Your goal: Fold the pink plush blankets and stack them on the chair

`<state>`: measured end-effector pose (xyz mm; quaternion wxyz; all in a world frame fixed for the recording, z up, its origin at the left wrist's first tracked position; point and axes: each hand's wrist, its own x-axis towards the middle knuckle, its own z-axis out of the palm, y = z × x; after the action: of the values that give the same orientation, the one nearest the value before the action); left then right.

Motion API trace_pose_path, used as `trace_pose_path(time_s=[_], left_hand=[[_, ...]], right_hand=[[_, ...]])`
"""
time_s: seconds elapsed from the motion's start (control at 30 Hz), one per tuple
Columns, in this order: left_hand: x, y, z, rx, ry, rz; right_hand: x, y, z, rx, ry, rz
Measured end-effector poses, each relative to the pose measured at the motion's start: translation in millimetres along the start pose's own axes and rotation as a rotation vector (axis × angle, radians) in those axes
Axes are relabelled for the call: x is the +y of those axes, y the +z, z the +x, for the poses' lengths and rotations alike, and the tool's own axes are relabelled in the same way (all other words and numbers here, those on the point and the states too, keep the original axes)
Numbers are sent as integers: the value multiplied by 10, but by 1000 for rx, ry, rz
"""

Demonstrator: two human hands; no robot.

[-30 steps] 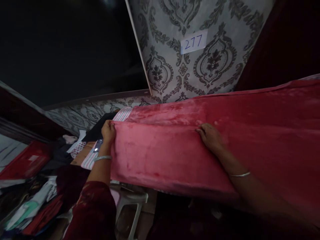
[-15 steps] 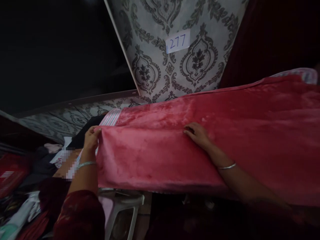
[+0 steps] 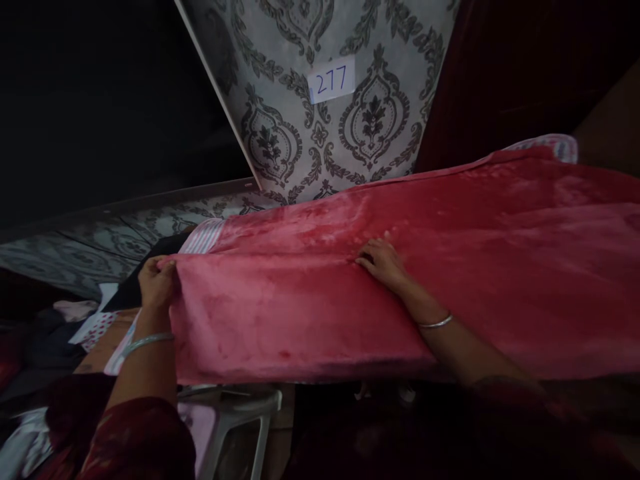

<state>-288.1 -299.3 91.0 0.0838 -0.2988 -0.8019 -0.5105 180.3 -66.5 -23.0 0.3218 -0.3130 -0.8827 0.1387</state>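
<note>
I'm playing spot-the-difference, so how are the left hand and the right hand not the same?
The left hand pinches the red cloth at one corner, while the right hand curls loosely on it farther along; I can't tell whether it grips. The left hand has a pale greenish bangle at its wrist; the right hand has a silvery bangle. Both hands touch the red cloth.

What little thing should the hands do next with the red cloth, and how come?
Maybe the right hand should gently smooth along the folded edge of the red cloth. The left hand pinches the cloth at that edge's left end, which should help steady it, and the right hand lies loosely curled farther along the same line.
</note>
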Motion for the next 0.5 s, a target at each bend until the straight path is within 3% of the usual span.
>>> trace_pose_path(time_s=[0.13, 0.3, 0.5], left_hand=[[18, 11, -6, 8, -22, 47], [-5, 151, -30, -86, -26, 313], [-148, 333, -38, -192, 11, 423]], right_hand=[[-18, -25, 18, 104, 64, 7], [-29, 2, 26, -8, 139, -7], [34, 64, 41, 9, 83, -13]])
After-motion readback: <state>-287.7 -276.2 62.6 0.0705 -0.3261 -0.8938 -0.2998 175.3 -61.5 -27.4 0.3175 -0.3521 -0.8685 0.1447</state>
